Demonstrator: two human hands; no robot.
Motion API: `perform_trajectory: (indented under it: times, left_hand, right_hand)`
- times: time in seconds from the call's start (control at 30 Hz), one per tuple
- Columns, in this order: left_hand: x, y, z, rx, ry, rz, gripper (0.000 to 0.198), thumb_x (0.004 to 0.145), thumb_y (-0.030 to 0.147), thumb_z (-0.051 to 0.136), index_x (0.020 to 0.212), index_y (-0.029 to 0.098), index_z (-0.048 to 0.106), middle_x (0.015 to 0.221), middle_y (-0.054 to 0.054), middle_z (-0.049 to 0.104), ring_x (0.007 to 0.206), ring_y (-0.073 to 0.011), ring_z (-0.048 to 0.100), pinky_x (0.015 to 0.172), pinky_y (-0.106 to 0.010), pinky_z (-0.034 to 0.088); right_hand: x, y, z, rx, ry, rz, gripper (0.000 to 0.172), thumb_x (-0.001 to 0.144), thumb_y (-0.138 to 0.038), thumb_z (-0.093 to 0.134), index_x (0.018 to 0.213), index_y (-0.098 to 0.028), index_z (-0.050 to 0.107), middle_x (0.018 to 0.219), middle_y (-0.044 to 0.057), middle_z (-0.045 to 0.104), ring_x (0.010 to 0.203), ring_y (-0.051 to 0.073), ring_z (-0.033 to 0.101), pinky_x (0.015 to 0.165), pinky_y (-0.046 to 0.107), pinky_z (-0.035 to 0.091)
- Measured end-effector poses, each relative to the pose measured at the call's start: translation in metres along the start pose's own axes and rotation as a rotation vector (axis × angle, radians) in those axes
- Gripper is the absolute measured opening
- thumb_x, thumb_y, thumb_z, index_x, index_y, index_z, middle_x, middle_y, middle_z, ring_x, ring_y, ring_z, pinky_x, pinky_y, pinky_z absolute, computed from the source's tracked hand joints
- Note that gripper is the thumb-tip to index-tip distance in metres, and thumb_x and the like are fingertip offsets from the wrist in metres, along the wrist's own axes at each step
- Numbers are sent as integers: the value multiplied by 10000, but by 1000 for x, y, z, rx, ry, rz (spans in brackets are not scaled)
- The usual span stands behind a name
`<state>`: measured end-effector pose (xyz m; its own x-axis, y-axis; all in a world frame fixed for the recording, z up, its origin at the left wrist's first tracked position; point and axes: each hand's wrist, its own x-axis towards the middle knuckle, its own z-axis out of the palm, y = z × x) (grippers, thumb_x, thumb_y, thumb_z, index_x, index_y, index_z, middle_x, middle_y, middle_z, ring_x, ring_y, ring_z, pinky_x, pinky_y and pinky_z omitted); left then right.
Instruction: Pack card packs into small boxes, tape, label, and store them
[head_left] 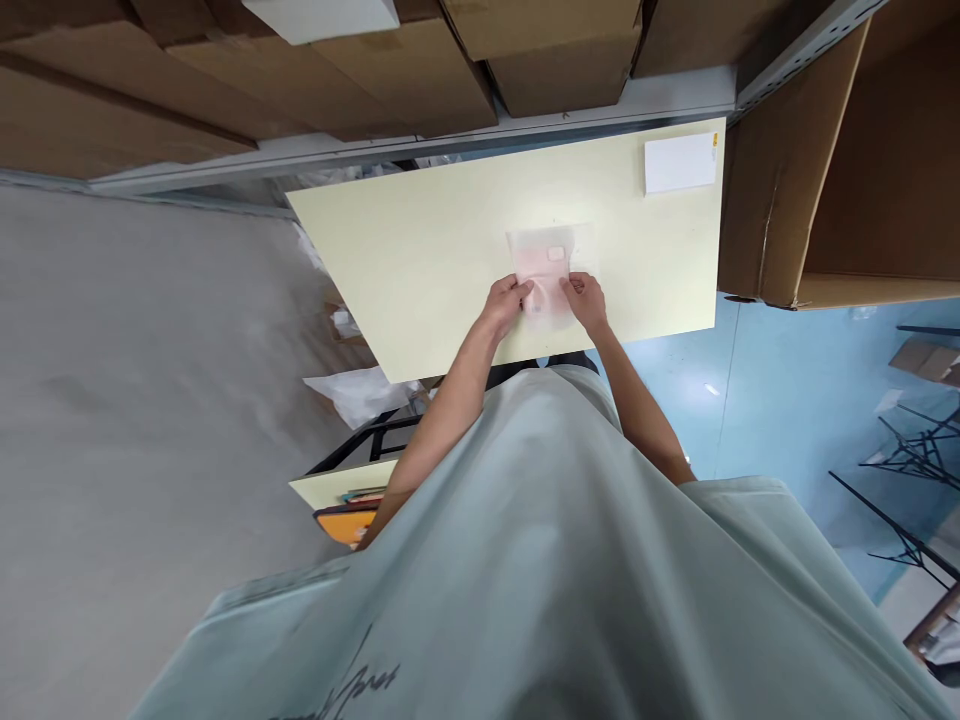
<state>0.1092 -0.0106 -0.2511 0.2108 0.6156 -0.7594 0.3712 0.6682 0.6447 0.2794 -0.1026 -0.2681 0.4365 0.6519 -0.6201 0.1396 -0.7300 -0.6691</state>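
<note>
Though creased, pink pouch point(550, 290) lengthwise away from shirt point(555, 520), fingers point(526, 288) clamped on both sides.

Wall point(150, 400): plain grey, left
Floor point(780, 400): glossy blue, bright reflection point(711, 389)
Tabletop point(420, 270): pale cream
Shelf point(675, 95): grey, beyond tabletop, bearing cardboard boxes point(397, 80)
Black metal frames point(919, 455): far right
</note>
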Motion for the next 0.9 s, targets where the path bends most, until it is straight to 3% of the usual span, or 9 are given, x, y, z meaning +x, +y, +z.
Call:
perform_trajectory:
  times: [0.1, 0.3, 0.37, 0.47, 0.57, 0.73, 0.9]
  left_hand:
    - [0, 0, -6, -168, -90, -125, 163, 925, 282, 857, 1003, 184, 752, 1010, -114, 848, 1002, -246, 819, 1049, -450, 674]
    - [-1, -2, -7, -80, 53, -75, 195, 883, 257, 869, 1035, 189, 768, 975, -81, 852, 999, -263, 818, 1012, -449, 684]
    - [-2, -3, -6, -43, 111, -73, 189, 888, 241, 842, 1057, 195, 771, 948, -61, 833, 977, -251, 808, 1001, -424, 671]
    - [-6, -3, -7, -16, 154, -89, 172, 900, 219, 790, 1069, 199, 763, 931, -43, 804, 941, -234, 787, 982, -404, 651]
    - [-13, -2, -7, 12, 159, -83, 173, 904, 185, 727, 1073, 218, 742, 869, -10, 747, 889, -226, 754, 940, -395, 642]
    - [-26, 6, -1, 124, 146, 15, 150, 913, 159, 710, 1027, 251, 681, 981, -27, 761, 987, -231, 747, 966, -372, 625]
    - [-44, 18, 24, 252, 206, 123, 177, 975, 139, 739, 1050, 251, 624, 1096, -46, 777, 944, -218, 745, 933, -358, 597]
  right_hand:
    - [1, -1, -3, 52, -55, -32, 376, 1094, -578, 654, 1044, -222, 762, 1054, 85, 845, 997, 259, 785, 975, 414, 668]
    - [-2, 6, 4, 58, -75, -57, 416, 1135, -570, 580, 1007, -225, 774, 858, 20, 755, 875, 232, 715, 894, 373, 628]
    - [-5, 8, 10, 36, -51, -49, 366, 1158, -523, 570, 1100, -225, 775, 910, 30, 776, 912, 240, 740, 923, 381, 637]
    - [-12, 9, 18, -56, 49, -38, 270, 1185, -406, 560, 1290, -223, 728, 1151, 95, 814, 989, 242, 782, 995, 401, 652]
    - [-19, 6, 23, -187, 113, -79, 229, 1188, -295, 532, 1297, -218, 717, 1402, 176, 739, 1048, 244, 794, 1069, 432, 652]
    - [-22, 1, 24, -280, 122, -88, 328, 1155, -226, 458, 1325, -196, 737, 1376, 217, 766, 1387, 365, 707, 1210, 601, 610]
    - [-26, -1, -2, -198, 76, -69, 375, 1174, -353, 533, 1477, -204, 696, 1408, 183, 811, 1178, 311, 827, 1161, 555, 656]
